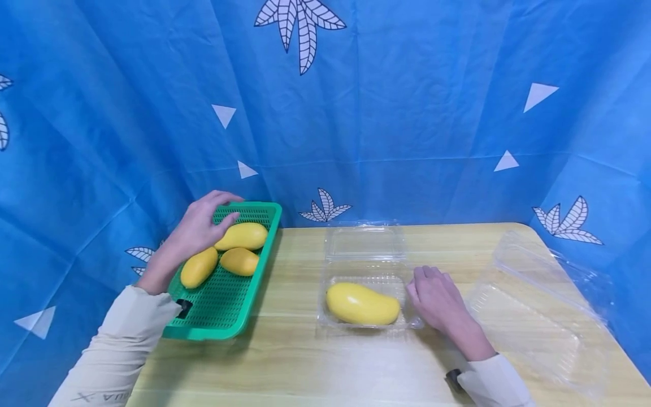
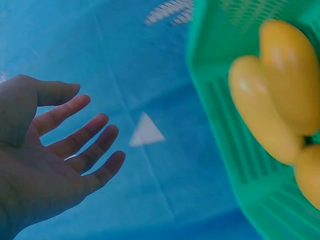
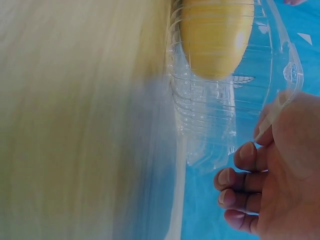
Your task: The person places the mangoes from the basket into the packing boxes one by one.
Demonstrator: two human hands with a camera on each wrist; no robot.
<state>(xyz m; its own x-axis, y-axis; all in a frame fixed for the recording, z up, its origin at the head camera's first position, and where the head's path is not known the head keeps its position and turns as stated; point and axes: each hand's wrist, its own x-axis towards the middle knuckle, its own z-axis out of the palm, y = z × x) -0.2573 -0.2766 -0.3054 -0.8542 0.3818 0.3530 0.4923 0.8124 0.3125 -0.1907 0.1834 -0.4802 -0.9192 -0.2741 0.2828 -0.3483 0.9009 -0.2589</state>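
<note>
A yellow mango (image 1: 362, 304) lies in the near half of a clear plastic clamshell box (image 1: 367, 237), whose lid is folded back flat behind it. At the box's right rim, my right hand (image 1: 436, 298) pinches the edge between thumb and curled forefinger; the other fingers (image 3: 240, 200) curl below. My left hand (image 1: 200, 223) is over the far left part of a green plastic basket (image 1: 212, 332), fingers spread loosely and nothing held. Inside the basket are three mangoes, the nearest to that hand being a long yellow one (image 1: 242, 236). The left wrist view shows the palm (image 2: 55, 165) facing the basket side.
More clear plastic boxes (image 1: 529, 322) lie at the right side of the wooden table (image 1: 300, 367). A blue patterned cloth (image 1: 417, 113) hangs behind the table and along both sides.
</note>
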